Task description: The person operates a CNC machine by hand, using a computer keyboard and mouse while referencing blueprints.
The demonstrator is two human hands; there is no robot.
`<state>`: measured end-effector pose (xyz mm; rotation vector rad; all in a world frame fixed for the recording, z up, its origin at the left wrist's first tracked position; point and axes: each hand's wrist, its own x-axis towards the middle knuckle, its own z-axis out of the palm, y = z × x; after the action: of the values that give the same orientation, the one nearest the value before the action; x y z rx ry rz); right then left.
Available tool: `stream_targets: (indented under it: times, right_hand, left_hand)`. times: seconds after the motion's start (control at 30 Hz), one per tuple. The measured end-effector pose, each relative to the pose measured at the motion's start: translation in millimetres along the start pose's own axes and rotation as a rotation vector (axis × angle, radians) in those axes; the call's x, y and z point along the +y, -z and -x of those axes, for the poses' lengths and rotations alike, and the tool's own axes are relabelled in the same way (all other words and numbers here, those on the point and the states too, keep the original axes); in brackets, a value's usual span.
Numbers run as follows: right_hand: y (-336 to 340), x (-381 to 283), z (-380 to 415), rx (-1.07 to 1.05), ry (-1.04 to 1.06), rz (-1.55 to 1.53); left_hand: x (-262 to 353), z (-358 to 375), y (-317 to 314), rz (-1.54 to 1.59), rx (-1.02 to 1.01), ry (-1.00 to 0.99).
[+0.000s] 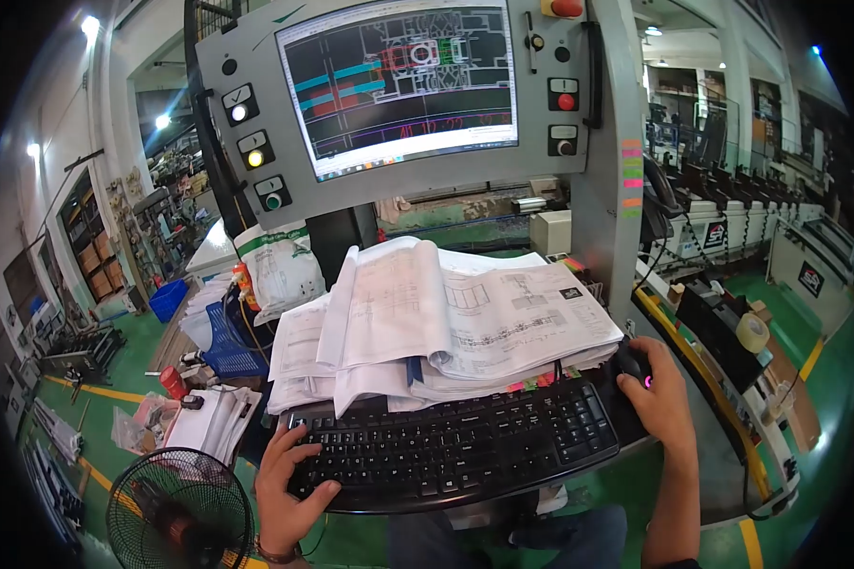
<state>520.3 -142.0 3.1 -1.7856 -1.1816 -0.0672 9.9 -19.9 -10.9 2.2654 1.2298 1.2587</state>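
My left hand [291, 484] rests at the left end of a black keyboard [455, 450], its fingers spread over the keys and thumb near the front edge. At the keyboard's right, my right hand [659, 394] is wrapped round a dark computer mouse [630, 363] with a small pink light. Behind the keys lies a thick stack of printed drawings [531, 318], some top sheets curled over. Above it, a monitor [399, 85] in a grey control panel displays a coloured technical drawing on a dark background.
Lit push buttons [255, 157] flank the monitor, with a red knob [566, 8] at the top right. A black fan [180, 512] stands at lower left, near a blue basket [232, 346] and a white bag [280, 270]. A yellow rail [702, 370] runs along the right.
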Motion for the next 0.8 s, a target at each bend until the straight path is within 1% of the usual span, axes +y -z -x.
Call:
stream_targets:
  times: [0.17, 0.27, 0.37, 0.47, 0.57, 0.67, 0.77, 0.8]
  right_hand:
    - [-2, 8, -1, -0.001, -0.023, 0.022]
    - [-1, -1, 0, 0.019, -0.028, 0.013]
    - [-3, 6, 0, 0.043, 0.037, 0.031]
    - [-1, -3, 1, 0.031, -0.007, 0.023]
    - [-2, 1, 1, 0.038, 0.025, 0.044]
    - [0, -1, 1, 0.027, 0.010, 0.037]
    - [-3, 6, -1, 0.048, 0.104, 0.056]
    - [-3, 7, -1, 0.043, 0.094, 0.055]
  left_hand:
    - [0, 1, -1, 0.001, 0.006, 0.012]
    - [1, 1, -1, -0.007, 0.009, 0.008]
    - [1, 1, 0, -0.004, 0.011, 0.009]
    - [1, 0, -1, -0.007, 0.010, -0.001]
    - [0, 0, -1, -0.010, 0.012, -0.012]
    - [-1, 0, -1, -0.011, 0.011, -0.017]
    - [-1, 0, -1, -0.007, 0.011, -0.014]
    - [-1, 0, -1, -0.007, 0.012, -0.015]
